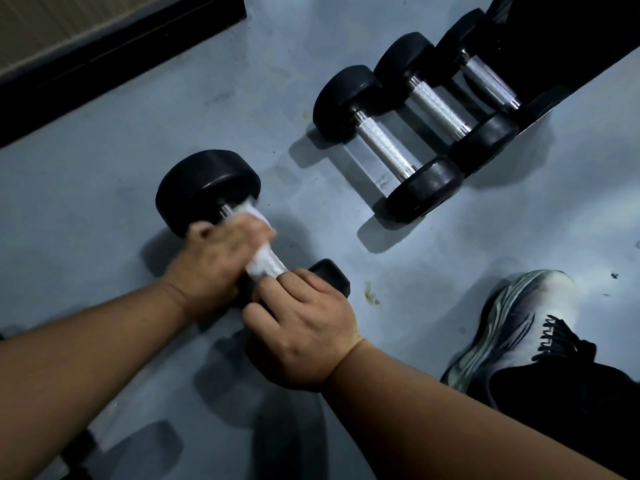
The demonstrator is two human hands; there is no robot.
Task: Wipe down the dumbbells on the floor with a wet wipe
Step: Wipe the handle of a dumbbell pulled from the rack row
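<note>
A black dumbbell (207, 188) with a knurled metal handle lies on the grey floor at centre left. My left hand (214, 261) is wrapped around that handle with a white wet wipe (258, 216) between palm and metal; the wipe pokes out above and below the fingers. My right hand (301, 327) grips the near black head of the same dumbbell, covering most of it. Three more black dumbbells lie side by side at the upper right: the nearest (384, 147), the middle one (440, 105) and the farthest (488, 77).
My shoe (519, 327) stands on the floor at the right, close to my right forearm. A dark bench or rack base (571, 39) sits at the top right behind the dumbbells. A black skirting strip (104, 64) runs along the top left. Another dumbbell (138, 441) lies under my left forearm.
</note>
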